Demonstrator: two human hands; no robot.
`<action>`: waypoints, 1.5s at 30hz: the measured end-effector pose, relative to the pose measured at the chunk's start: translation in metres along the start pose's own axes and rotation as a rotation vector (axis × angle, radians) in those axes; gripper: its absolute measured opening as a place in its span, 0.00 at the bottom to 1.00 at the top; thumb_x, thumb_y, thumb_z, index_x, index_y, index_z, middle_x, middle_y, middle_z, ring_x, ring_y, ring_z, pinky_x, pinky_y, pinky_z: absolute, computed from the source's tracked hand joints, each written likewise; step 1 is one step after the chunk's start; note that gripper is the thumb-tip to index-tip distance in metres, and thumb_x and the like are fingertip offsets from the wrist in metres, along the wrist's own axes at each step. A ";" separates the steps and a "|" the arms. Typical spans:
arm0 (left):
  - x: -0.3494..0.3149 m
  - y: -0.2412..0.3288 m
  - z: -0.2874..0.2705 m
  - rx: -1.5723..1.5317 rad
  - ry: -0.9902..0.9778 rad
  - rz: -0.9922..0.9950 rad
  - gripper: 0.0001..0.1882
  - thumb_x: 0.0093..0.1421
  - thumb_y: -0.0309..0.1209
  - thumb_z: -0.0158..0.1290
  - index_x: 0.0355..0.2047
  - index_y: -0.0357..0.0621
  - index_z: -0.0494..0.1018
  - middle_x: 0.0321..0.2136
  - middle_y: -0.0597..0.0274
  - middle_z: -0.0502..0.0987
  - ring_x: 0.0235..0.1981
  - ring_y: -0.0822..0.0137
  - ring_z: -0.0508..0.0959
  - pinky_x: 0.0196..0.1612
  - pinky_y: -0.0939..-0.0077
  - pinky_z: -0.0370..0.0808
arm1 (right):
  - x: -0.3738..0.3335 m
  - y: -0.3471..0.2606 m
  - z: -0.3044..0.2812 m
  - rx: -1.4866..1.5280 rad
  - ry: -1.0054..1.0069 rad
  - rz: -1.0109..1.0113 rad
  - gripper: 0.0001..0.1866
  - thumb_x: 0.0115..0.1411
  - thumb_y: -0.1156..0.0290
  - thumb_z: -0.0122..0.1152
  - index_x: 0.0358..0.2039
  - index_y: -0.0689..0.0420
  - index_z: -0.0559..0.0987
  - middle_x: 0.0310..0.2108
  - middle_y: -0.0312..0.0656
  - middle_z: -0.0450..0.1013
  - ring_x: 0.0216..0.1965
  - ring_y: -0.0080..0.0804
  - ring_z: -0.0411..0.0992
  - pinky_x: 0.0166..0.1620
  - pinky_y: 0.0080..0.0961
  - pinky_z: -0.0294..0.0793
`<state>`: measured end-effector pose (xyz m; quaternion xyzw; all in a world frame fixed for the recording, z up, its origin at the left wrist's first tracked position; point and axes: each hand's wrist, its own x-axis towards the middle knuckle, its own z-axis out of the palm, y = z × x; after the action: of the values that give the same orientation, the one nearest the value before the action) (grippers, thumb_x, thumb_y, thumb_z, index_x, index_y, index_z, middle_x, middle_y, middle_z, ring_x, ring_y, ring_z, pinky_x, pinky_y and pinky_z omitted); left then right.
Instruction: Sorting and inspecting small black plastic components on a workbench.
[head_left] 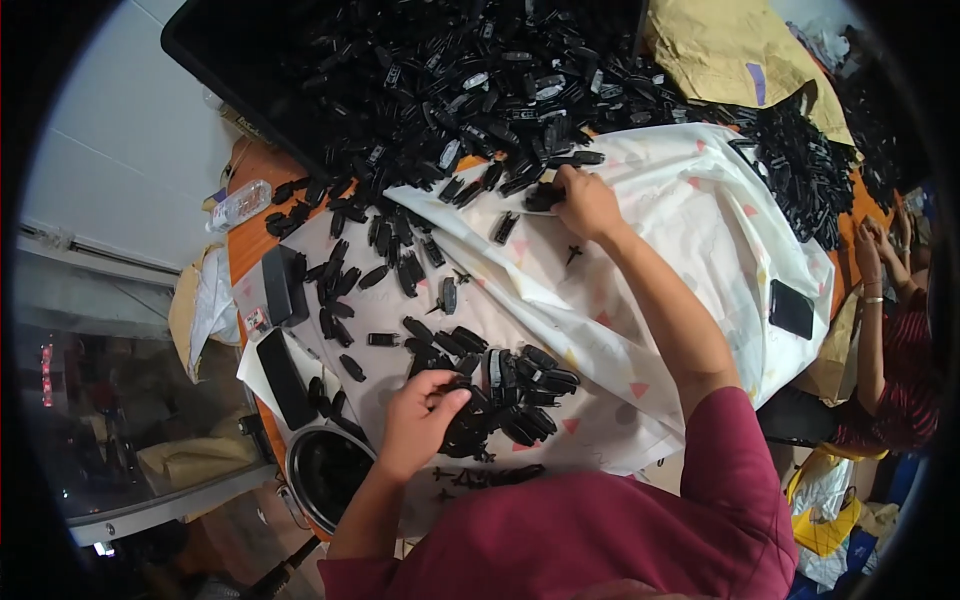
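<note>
My right hand (588, 203) reaches across the cloth, fingers closed on small black plastic pieces (543, 197) at the front of a large heap. How many it grips is hidden by the fingers. Near my body, my left hand (422, 418) is curled at the left side of a smaller pile of oblong black plastic pieces (530, 385). A dark piece (462, 388) shows between its thumb and forefinger, its outline lost against the pile. Between the hands, one single black piece (506, 228) and a tiny cross-shaped part (573, 255) lie on the pale patterned cloth (620, 310).
A large black tray (235, 75) spills black pieces at the back. At the left are a clear bottle (240, 205), a dark box (284, 285), a phone-like black slab (285, 378) and a round black container (325, 478). A black phone (791, 309) lies right, near another person's arm (870, 320).
</note>
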<state>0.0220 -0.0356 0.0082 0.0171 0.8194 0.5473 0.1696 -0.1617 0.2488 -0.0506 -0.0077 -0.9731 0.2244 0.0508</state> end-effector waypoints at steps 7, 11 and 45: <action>0.002 0.009 -0.004 -0.852 -0.082 -0.231 0.16 0.60 0.31 0.47 0.47 0.39 0.64 0.35 0.54 0.73 0.31 0.64 0.76 0.31 0.74 0.75 | -0.013 0.001 -0.010 0.455 -0.005 -0.224 0.22 0.44 0.74 0.62 0.42 0.54 0.72 0.34 0.45 0.70 0.37 0.44 0.68 0.40 0.34 0.67; 0.001 0.008 0.002 -0.800 -0.063 -0.177 0.17 0.58 0.30 0.48 0.47 0.37 0.64 0.36 0.53 0.74 0.31 0.64 0.76 0.32 0.75 0.75 | 0.015 0.035 -0.016 -0.092 0.306 -0.004 0.16 0.47 0.68 0.58 0.39 0.53 0.74 0.34 0.43 0.71 0.38 0.41 0.68 0.40 0.35 0.68; 0.017 0.042 0.018 -0.540 0.046 0.194 0.20 0.51 0.20 0.55 0.45 0.34 0.68 0.35 0.62 0.74 0.34 0.76 0.73 0.38 0.83 0.71 | -0.129 -0.096 -0.097 1.284 -0.612 -0.014 0.13 0.59 0.69 0.51 0.42 0.61 0.72 0.22 0.30 0.67 0.19 0.13 0.63 0.20 0.11 0.60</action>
<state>0.0048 0.0008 0.0357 0.0374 0.6422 0.7595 0.0963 -0.0232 0.2003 0.0662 0.0934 -0.6193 0.7452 -0.2288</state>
